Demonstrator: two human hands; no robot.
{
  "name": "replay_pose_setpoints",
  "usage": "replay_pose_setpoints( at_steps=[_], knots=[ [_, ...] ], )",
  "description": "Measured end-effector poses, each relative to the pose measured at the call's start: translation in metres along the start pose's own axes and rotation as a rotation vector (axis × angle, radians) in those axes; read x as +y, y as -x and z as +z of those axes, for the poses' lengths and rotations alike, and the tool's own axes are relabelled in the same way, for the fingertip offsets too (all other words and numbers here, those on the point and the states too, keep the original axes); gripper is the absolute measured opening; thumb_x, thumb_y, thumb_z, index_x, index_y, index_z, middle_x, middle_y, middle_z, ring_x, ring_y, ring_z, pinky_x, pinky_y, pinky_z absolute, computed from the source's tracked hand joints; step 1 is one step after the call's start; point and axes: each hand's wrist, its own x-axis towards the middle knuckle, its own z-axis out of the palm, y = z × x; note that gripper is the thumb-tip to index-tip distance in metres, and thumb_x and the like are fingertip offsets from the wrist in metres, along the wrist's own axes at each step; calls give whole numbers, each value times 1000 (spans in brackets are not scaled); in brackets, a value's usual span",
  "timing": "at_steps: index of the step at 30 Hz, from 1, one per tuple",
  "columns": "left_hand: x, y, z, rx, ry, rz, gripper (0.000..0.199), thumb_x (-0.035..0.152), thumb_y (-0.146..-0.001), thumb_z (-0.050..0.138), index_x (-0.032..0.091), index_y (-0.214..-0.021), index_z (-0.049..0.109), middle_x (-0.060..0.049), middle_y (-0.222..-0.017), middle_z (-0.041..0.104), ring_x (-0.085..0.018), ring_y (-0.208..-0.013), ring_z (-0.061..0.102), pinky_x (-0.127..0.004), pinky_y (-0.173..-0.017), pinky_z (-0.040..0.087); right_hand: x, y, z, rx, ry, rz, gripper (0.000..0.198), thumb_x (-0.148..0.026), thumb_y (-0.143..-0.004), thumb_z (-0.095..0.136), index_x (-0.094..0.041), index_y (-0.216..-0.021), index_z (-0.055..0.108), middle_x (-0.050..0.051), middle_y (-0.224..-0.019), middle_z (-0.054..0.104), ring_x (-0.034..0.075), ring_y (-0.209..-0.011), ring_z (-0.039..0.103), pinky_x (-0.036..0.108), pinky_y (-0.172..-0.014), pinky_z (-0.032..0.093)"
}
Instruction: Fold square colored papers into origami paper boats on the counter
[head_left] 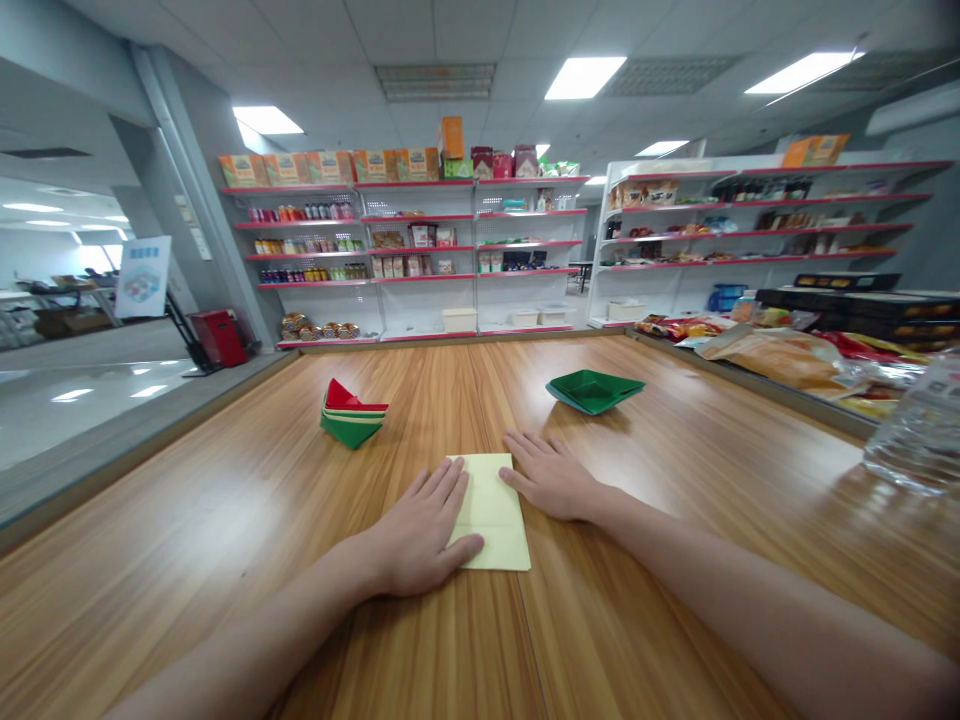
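A pale yellow sheet of folded paper (495, 515) lies flat on the wooden table (247, 560), with a crease running across it. My left hand (424, 530) rests flat over its left edge, fingers stretched out and the thumb on the lower part. On the other side, my right hand (555, 478) lies with fingers spread on the table, its thumb touching the paper's right edge. Farther left sit nested folded paper boats (351, 412) in red, pale and green. At the right stands a green folded paper piece (596, 390) with a bluish one beneath it.
A clear plastic bottle (919, 430) stands at the table's right. Behind it are snack packets (787, 355) and stacked black boxes (840, 310). A raised edge borders the table. Shelves with goods (420, 230) line the back, and a red box (219, 338) is on the floor at left.
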Motion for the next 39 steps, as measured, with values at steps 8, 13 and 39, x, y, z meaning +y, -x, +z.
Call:
replay_pose_setpoints(
  at_steps=[8, 13, 39],
  knots=[
    [-35, 2, -9, 172, 257, 127, 47, 41, -91, 45, 23, -134, 49, -8, -146, 39, -25, -132, 37, -40, -110, 30, -2, 1, -1, 11, -8, 1, 66, -57, -91, 30, -16, -143, 33, 12, -150, 28, 31, -139, 19, 50, -109, 14],
    [-44, 6, -14, 86, 176, 97, 62, 58, -83, 52, 30, -137, 43, -7, -152, 25, -31, -138, 25, -48, -112, 22, -4, 2, -2, 46, -35, -6, 61, -52, -91, 35, -15, -139, 39, 13, -148, 33, 31, -138, 23, 49, -109, 16],
    [-41, 4, -7, 126, 216, 22, 110, 69, -66, 63, 20, -149, 11, -14, -155, 10, -33, -140, 17, -46, -112, 23, -54, 23, -14, -56, -291, -565, 62, -36, -88, 52, -18, -144, 32, 10, -149, 31, 24, -139, 22, 42, -114, 20]
  ],
)
